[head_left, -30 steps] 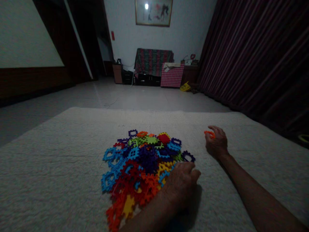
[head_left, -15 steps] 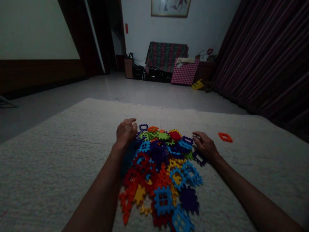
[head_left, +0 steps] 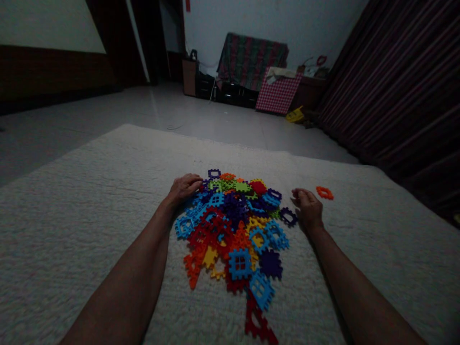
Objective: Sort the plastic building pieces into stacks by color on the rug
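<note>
Right of the pile (head_left: 235, 206), your orange piece (head_left: 319, 193) now lies released and separate, your left hand (head_left: 185, 186) loosely open, your right hand (head_left: 308, 207) unclear in grip.

From my end I see a loose, overlapping heap of multicoloured, notch-edged plastic pieces (head_left: 235, 208). Right of the heap, well apart, I have a flat orange open-centred frame (head_left: 329, 196). A dark-purple open frame (head_left: 282, 214) lies at the heap's right edge. On the heap's near part I make out a light-blue square with a four-pane window (head_left: 240, 264); at its near right edge, a solid dark-purple plate (head_left: 271, 264). A dark-red pointed piece (head_left: 259, 331) juts from the heap's near end.
</note>
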Tool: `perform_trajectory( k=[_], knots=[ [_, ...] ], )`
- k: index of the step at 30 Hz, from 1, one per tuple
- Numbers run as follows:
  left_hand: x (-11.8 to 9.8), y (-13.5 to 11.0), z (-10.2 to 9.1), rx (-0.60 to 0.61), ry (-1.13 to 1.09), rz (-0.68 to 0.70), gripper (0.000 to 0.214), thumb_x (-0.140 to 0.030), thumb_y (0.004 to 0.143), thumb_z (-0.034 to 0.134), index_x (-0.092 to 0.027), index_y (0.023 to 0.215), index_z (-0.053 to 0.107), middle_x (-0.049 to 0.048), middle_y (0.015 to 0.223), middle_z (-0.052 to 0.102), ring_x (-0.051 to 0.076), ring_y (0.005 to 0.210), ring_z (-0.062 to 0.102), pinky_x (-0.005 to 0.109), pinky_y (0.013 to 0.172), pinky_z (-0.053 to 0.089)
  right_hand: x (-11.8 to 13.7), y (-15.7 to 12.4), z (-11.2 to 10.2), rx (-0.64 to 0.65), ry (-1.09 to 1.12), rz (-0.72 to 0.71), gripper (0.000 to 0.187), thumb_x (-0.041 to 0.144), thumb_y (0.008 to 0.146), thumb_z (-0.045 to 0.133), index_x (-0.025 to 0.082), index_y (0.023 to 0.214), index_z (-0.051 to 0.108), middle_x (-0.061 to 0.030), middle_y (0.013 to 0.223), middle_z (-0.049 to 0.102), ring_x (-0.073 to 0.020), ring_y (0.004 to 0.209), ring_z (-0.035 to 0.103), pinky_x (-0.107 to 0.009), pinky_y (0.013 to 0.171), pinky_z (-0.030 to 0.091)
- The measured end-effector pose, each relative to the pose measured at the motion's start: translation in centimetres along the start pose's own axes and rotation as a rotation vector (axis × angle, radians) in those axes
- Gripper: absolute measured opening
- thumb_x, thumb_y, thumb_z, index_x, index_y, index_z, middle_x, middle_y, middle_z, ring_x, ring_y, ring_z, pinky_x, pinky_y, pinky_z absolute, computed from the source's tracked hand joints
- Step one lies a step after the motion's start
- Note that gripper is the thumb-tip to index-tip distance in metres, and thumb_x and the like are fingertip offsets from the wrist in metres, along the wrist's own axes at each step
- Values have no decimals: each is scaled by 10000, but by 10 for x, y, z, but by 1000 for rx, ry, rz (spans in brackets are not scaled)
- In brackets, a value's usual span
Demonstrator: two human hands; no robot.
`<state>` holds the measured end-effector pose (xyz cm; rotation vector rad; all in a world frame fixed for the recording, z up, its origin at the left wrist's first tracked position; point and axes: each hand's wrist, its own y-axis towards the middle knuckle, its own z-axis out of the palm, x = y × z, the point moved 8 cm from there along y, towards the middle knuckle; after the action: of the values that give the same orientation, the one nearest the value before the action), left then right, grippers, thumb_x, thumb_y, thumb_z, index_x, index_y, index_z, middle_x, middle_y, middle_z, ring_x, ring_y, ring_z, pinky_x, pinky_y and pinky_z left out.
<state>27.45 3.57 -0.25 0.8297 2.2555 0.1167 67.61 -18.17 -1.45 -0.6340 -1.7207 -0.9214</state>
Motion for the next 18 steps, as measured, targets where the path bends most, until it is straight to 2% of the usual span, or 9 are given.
perform_trajectory(
  k=[2,5,10,15,18],
  knots=[
    [-5,-1,3,7,-81,-7,359,-407,848,484,-228,1012,748,41,1103,745,215,1061,656,317,976,490,1,-17,-5,-30,44,30,337,468,727,603,186,896,678,-61,937,711,-191,871,662,-375,818,553],
    [-17,-1,13,21,-149,-24,356,-400,829,519,-217,1033,746,44,1103,748,219,1044,667,319,963,500,10,-45,-4,23,-86,-7,301,408,754,604,188,935,701,-68,961,718,-211,909,661,-419,890,528],
    [-39,2,28,1,-200,-29,341,-350,820,540,-191,1033,754,68,1118,743,222,1070,662,335,982,496,39,-80,7,160,-292,-226,302,374,821,574,201,1037,694,-87,1092,690,-232,1015,647,-422,952,502],
    [-47,2,35,80,-216,0,337,-399,808,567,-209,997,770,69,1040,758,221,970,687,339,892,534,66,-88,17,174,-296,-460,271,332,868,528,214,1074,658,-106,1180,660,-248,1139,609,-414,945,520],
    [-47,1,35,106,-238,18,319,-408,803,570,-218,951,779,58,985,763,214,926,693,329,853,540,84,-83,48,275,-349,-595,235,301,883,509,235,1043,668,-99,1147,680,-245,1122,620,-431,1009,484]
  ],
)
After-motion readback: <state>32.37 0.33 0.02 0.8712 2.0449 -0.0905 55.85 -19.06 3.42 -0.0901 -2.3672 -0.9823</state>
